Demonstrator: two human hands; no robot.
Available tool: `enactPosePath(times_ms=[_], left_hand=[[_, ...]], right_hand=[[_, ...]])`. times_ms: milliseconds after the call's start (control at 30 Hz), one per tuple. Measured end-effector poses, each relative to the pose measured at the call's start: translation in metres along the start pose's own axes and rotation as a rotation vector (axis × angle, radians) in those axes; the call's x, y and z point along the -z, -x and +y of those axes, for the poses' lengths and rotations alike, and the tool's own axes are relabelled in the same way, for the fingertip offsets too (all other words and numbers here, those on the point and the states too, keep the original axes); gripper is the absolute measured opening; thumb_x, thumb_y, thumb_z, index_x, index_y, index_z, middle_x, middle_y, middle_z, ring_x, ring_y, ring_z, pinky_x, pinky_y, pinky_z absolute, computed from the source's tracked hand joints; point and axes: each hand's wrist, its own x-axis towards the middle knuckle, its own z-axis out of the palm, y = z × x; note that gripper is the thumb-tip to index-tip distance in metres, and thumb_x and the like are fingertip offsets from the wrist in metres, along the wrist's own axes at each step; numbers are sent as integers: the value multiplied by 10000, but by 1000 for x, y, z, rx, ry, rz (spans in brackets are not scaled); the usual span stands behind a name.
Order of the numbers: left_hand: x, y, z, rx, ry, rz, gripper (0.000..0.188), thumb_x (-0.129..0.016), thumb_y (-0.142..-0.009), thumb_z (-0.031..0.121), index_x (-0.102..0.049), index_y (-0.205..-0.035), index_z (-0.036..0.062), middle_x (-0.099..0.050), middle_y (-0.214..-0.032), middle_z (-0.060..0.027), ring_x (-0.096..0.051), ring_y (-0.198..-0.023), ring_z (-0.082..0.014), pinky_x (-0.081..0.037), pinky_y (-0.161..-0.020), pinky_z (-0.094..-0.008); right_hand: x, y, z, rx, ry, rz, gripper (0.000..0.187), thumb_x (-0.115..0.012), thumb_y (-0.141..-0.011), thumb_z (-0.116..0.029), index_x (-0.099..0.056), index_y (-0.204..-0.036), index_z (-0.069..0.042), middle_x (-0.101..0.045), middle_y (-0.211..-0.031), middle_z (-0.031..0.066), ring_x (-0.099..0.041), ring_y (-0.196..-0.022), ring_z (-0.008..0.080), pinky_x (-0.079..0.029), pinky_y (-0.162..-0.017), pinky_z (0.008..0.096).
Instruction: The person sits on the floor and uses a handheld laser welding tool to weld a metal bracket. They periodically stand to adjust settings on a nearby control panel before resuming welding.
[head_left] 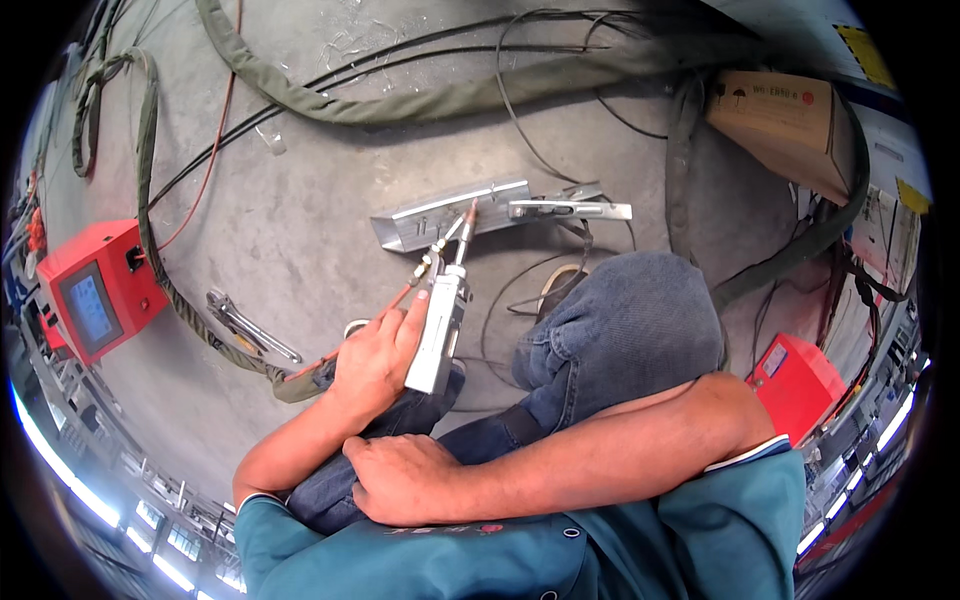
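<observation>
My left hand (372, 362) is closed round a silver handheld welding gun (436, 335), with its fingers along the near side of the body. The gun's copper-tipped nozzle points away from me and meets an angled metal profile (420, 215) lying on the floor. Brass fittings and an orange hose (392, 302) run along the gun's left side. At the profile's right end sit silver locking pliers (585, 210), which appear to be clamped on it. My right hand (408, 478) lies palm down against my left forearm and thigh; its fingers are curled and their tips hidden, with nothing visible in them.
A red box with a screen (100, 290) stands at left, near another metal hand tool (252, 328) on the floor. A thick sleeved hose (400, 108) and black cables cross the far side. At right are a cardboard box (785, 130) and a red case (798, 385).
</observation>
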Motion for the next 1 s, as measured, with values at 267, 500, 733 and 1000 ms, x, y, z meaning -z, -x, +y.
enactPosePath(times_ms=[267,500,733,1000], left_hand=[[7,-2,-4,107,111,21,761,-750,-817,203,-480,-1517,73,-603,-946,-119,-660,-666,-343,-548,-559,-461],[2,-5,-14,113,178,17,758,-747,-810,170,-484,-1517,95,-601,-921,-121,-661,-685,-365,-547,-556,-470],[1,-8,-19,115,210,22,746,-755,-803,142,-502,-1503,94,-614,-896,-123,-661,-707,-357,-551,-564,-458],[5,-11,-20,108,224,32,726,-755,-804,134,-516,-1489,89,-626,-896,-132,-669,-714,-357,-557,-578,-456]], right_hand=[[3,2,-2,17,21,42,295,-620,-894,-215,-548,-1040,31,-710,-897,249,-717,-879,433,-567,-785,574],[2,1,-1,19,20,37,293,-615,-899,-219,-549,-1037,30,-712,-903,246,-718,-890,433,-570,-785,572],[6,2,-2,22,24,10,293,-615,-900,-216,-547,-1034,35,-710,-902,247,-716,-891,437,-569,-783,575],[6,1,-4,6,26,-3,301,-620,-904,-214,-546,-1054,36,-711,-916,252,-714,-918,440,-566,-802,575]])
